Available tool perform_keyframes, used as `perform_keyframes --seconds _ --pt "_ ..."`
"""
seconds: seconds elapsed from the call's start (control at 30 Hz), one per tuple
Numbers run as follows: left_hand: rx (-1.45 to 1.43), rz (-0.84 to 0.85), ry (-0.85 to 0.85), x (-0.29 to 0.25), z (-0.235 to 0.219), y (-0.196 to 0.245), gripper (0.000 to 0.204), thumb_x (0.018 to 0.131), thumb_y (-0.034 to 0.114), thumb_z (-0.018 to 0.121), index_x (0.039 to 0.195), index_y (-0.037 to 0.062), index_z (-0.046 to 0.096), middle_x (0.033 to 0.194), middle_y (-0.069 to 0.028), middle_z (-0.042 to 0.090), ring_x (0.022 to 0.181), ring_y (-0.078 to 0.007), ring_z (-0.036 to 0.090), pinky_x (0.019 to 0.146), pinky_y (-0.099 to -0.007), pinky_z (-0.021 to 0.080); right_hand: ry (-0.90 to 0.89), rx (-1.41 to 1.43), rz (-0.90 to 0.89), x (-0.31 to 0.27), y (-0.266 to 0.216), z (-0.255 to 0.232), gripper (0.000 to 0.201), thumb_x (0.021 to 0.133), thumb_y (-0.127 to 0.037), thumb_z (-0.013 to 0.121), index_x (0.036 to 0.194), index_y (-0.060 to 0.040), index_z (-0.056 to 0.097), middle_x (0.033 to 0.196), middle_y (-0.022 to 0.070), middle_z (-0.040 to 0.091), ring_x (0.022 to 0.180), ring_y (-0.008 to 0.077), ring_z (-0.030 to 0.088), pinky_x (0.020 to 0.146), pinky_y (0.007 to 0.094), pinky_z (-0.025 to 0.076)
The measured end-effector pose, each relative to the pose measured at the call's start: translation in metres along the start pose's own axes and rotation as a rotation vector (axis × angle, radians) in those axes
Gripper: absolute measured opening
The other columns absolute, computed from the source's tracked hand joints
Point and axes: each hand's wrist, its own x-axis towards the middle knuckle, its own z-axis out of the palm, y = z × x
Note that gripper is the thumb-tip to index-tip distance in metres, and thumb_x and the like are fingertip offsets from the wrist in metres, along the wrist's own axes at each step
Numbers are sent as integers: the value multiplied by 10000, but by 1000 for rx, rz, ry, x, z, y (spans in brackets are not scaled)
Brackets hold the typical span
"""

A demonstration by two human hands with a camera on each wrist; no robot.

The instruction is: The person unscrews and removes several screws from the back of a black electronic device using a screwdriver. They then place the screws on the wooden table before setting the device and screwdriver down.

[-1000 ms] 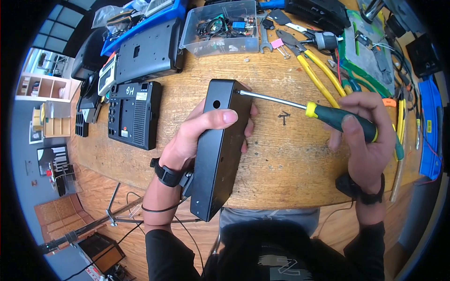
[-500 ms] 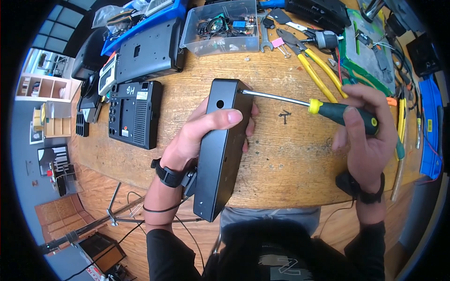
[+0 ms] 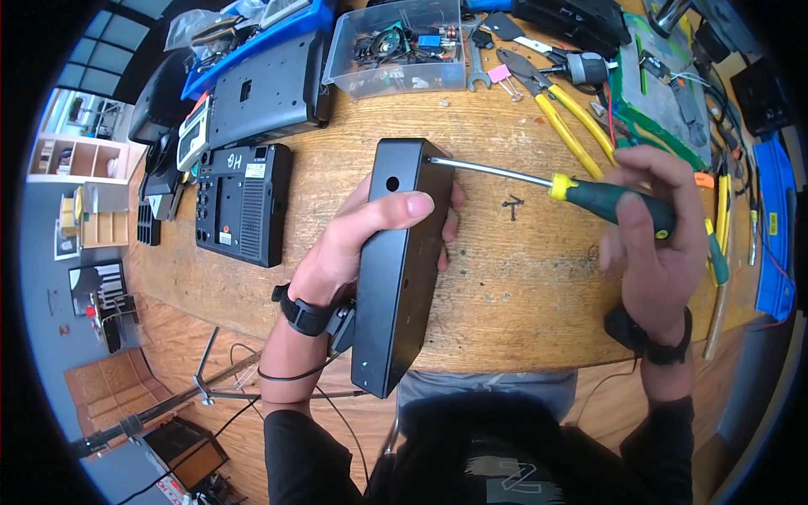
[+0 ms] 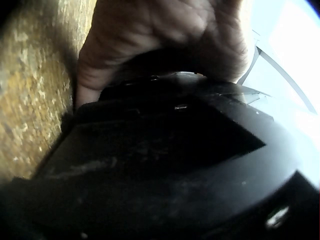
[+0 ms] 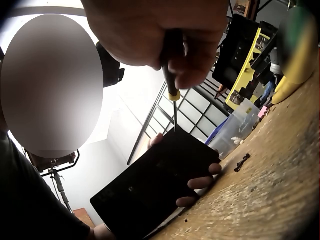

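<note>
A black box-shaped casing (image 3: 391, 282) is held on a slant by my left hand (image 3: 353, 227), thumb over the near face near the top and fingers wrapped behind to the far side. A round hole shows above the thumb. My right hand (image 3: 661, 252) grips a screwdriver (image 3: 606, 206) by its dark green handle with yellow collar. Its tip sits at the casing's upper right corner, shaft nearly level. In the right wrist view the screwdriver (image 5: 175, 107) points down to the casing's (image 5: 160, 175) edge. The casing (image 4: 150, 150) fills most of the left wrist view.
Several small dark screws (image 3: 511, 206) lie on the wooden table (image 3: 497, 311) right of the casing. Yellow-handled pliers (image 3: 568, 126), a wrench (image 3: 477, 67) and a clear parts box (image 3: 396, 80) lie farther back. Another black device (image 3: 240, 206) rests at the left.
The casing has shifted slightly to the right and the screwdriver has moved slightly with it, its tip staying at the corner. My right fingers have shifted a little around the handle.
</note>
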Motion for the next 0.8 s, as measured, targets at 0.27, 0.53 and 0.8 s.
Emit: perform_keyframes --seconds 0.27,0.53,0.8 --pt "16 -59 -18 1 -4 2 810 807 451 707 1424 -21 474 1197 -206 614 967 -278 662 744 -439 624 -175 -186 -411 10 15 -15 292 938 -8 621 1218 -38 545 1312 189 540 804 105 566 557 207 484" --pt "11 -15 2 0 0 1 652 836 456 699 1250 -36 596 973 -154 657 790 -252 683 700 -364 579 67 42 27 3 3 4 294 887 21 691 1163 -25 602 1253 163 570 884 113 595 707 239 512" --pt "16 -58 2 -1 -2 2 809 808 446 706 1427 -20 474 1180 -200 623 959 -279 660 741 -431 619 -111 -67 -367 7 12 -7 300 911 33 658 1194 -13 572 1258 189 582 812 110 603 685 239 514"
